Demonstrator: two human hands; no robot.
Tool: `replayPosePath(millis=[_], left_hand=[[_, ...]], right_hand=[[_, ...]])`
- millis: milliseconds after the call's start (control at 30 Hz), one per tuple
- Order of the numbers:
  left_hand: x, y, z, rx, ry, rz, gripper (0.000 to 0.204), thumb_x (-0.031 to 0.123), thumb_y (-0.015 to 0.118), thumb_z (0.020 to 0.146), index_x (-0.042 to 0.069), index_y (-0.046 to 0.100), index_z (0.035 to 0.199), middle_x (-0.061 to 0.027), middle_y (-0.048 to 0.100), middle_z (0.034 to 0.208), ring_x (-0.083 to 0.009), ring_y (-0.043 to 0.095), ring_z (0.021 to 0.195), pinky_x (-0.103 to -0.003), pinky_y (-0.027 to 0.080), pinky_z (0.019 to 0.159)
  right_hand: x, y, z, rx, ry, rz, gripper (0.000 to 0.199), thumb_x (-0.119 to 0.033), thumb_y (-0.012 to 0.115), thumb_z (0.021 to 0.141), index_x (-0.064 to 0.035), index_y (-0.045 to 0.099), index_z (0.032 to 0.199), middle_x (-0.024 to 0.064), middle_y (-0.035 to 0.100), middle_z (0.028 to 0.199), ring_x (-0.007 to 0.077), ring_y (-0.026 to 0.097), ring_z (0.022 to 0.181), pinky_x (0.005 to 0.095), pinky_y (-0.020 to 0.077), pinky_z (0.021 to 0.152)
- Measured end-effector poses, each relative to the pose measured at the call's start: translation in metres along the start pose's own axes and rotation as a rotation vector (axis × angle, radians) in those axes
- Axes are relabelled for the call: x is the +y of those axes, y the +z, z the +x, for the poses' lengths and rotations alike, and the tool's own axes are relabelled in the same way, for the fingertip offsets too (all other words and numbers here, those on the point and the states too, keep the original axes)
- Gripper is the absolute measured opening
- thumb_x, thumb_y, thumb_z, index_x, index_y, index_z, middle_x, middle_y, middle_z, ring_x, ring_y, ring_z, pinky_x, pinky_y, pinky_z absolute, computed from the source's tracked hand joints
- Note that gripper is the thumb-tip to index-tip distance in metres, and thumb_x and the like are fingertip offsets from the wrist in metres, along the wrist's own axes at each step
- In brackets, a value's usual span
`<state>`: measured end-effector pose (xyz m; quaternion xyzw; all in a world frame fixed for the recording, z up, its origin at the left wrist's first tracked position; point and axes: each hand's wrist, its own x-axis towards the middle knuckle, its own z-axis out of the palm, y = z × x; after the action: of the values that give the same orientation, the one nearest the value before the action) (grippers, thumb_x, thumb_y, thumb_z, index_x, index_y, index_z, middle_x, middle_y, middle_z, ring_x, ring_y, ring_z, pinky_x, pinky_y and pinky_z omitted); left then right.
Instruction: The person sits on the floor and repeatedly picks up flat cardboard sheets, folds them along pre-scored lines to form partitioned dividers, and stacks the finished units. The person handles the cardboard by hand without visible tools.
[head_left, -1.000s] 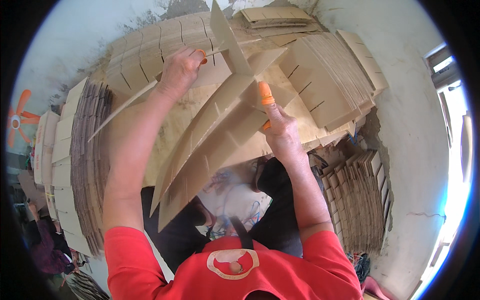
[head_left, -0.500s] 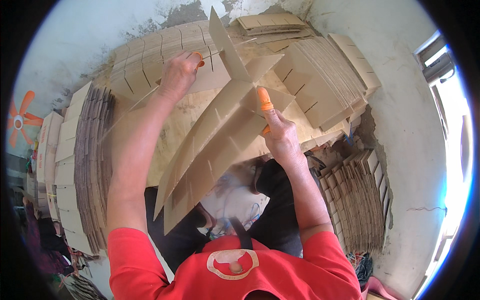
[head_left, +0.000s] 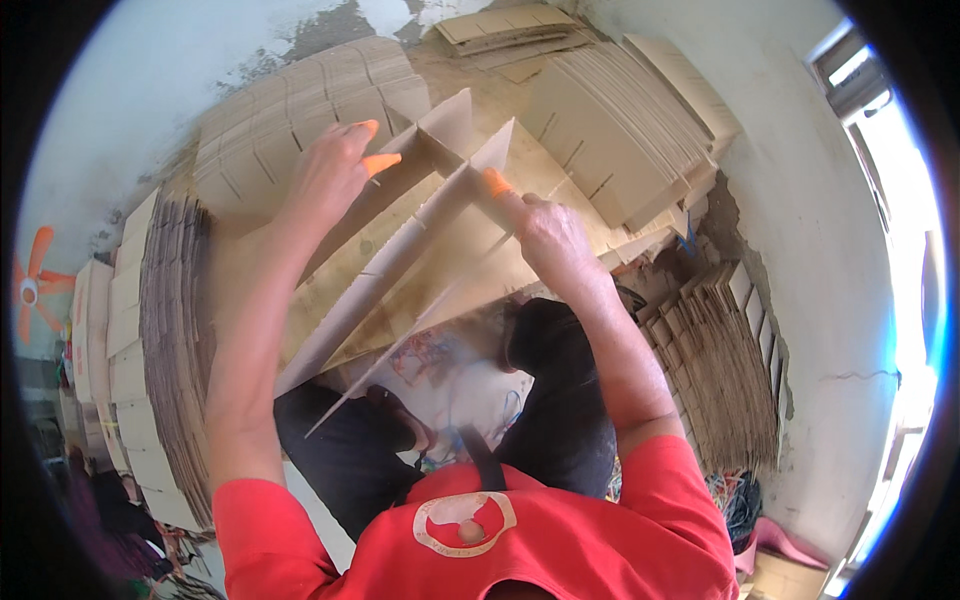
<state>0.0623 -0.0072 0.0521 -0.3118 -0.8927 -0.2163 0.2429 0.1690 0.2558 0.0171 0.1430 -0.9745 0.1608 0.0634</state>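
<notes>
Slotted cardboard strips are joined crosswise over the table in front of me, with a cross strip [head_left: 440, 157] passing through long strips. My left hand [head_left: 330, 172], with orange covers on thumb and finger, pinches a long cardboard strip [head_left: 345, 222] close to where it meets the cross strip. My right hand [head_left: 552, 235] grips the near end of the cross strip, its orange-covered thumb on top; its other fingers are hidden. Between my hands a second long strip [head_left: 375, 278] slants toward my lap. A third strip [head_left: 420, 322] appears nearly edge-on and blurred.
On the wooden table [head_left: 400, 225] stand rows of slotted cardboard sheets at back left [head_left: 310, 115] and right [head_left: 620, 130]. More cardboard stacks rise at left [head_left: 178, 330] and lower right [head_left: 715, 370]. An orange-bladed fan [head_left: 30, 290] is at far left.
My left hand has moved down and left; its strip now meets the cross strip. The joined strips have been lowered and turned, and my right hand has shifted slightly left.
</notes>
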Motion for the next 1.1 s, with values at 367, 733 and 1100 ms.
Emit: replayPosePath(millis=[367, 733, 1100], left_hand=[[0.130, -0.064, -0.166, -0.640, -0.151, -0.041, 0.076, 0.013, 0.076, 0.076, -0.008, 0.038, 0.139, -0.0222, 0.062, 0.108, -0.0381, 0.059, 0.098, -0.044, 0.048, 0.084], [0.103, -0.033, -0.138, -0.041, -0.061, 0.089, 0.037, 0.007, 0.081, 0.071, -0.004, 0.062, 0.102, -0.0147, 0.068, 0.093, -0.0299, 0.058, 0.073, -0.041, 0.049, 0.068], [0.089, -0.012, -0.159, -0.213, -0.167, 0.002, 0.021, 0.007, 0.075, 0.077, -0.001, 0.065, 0.094, -0.0144, 0.064, 0.078, -0.0298, 0.060, 0.071, -0.040, 0.048, 0.066]], right_hand=[[0.070, 0.011, 0.012, -0.208, -0.027, 0.211, 0.053, -0.006, 0.058, 0.086, -0.0127, 0.051, 0.137, 0.0193, 0.066, 0.105, 0.0364, 0.063, 0.099, 0.0433, 0.0495, 0.087], [0.186, -0.039, 0.018, 0.507, 0.300, -0.470, 0.037, -0.022, 0.070, 0.083, -0.0088, 0.059, 0.116, 0.0129, 0.063, 0.102, 0.0303, 0.063, 0.092, 0.0429, 0.0513, 0.078], [0.237, -0.037, 0.038, 0.233, 0.479, -0.448, 0.021, -0.009, 0.051, 0.083, -0.0125, 0.061, 0.101, 0.0134, 0.068, 0.095, 0.0338, 0.066, 0.093, 0.0445, 0.0507, 0.076]])
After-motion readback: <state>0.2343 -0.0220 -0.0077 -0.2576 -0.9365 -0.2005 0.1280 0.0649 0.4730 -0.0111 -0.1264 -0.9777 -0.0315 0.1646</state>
